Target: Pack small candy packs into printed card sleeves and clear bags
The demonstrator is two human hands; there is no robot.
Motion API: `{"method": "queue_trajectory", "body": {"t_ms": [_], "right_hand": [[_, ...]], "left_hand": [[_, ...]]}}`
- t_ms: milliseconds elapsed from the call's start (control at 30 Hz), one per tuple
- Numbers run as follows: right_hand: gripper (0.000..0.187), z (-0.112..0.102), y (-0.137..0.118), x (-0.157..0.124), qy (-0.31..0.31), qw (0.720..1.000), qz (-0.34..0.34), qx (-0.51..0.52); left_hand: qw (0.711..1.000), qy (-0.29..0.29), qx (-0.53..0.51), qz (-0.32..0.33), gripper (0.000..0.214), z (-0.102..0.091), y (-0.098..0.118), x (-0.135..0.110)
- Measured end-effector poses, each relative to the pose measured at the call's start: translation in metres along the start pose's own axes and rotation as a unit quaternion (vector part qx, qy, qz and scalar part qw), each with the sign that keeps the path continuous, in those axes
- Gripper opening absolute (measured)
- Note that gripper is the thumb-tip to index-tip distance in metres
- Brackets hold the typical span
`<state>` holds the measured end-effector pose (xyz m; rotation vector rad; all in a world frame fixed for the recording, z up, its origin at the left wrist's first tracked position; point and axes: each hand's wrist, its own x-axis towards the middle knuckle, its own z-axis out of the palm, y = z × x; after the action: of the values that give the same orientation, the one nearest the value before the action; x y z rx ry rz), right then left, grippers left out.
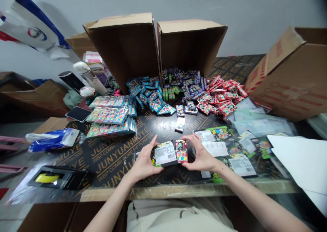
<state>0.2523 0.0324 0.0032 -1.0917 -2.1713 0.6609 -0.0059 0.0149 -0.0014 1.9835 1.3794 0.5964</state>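
Head view: I have both hands over the tabletop [107, 172], near its front edge. Left hand [150, 156]: grip wide, thumb and index round the left end of the card [166, 153]; can't tell if it's pressing. Right hand [195, 152]: holding the red box [181, 151] upright-on-screen, index at its top edge, thumb at its bottom. Red box sits just right of the card, between the hands. I see a white box [180, 124] beyond them. Farther back, blue packs [145, 90], green packs [170, 93], purple packs [192, 89] and red packs [223, 92], left to right, spilling by two open cartons [122, 51]. Left side: stacked pouches [107, 115], phone [78, 114], tape dispenser [60, 178]. Right side: more cards [242, 166] by the right forearm, clear sleeves [258, 124] behind, white paper [301, 164] at the edge.
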Motion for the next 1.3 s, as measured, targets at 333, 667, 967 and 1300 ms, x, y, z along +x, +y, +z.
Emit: {"method": "queue_trajectory", "body": {"t_ms": [333, 667, 967, 1300], "right_hand": [[0.074, -0.021, 0.002, 0.012, -0.046, 0.995, 0.020, 0.081], [0.082, -0.022, -0.002, 0.018, -0.073, 0.996, -0.030, 0.027], [0.037, 0.001, 0.008, 0.054, -0.005, 0.999, 0.036, 0.006], [0.050, 0.031, 0.096, 0.264, 0.129, 0.958, 0.194, -0.169]], "left_hand": [[0.999, -0.007, -0.033, 0.001, 0.103, -0.011, 0.002, 0.000], [1.000, 0.001, -0.022, 0.020, 0.103, -0.003, 0.003, -0.001], [0.998, 0.056, 0.011, -0.004, 0.102, 0.000, -0.009, 0.009], [0.995, -0.019, 0.100, 0.014, 0.093, 0.035, -0.014, 0.010]]}}
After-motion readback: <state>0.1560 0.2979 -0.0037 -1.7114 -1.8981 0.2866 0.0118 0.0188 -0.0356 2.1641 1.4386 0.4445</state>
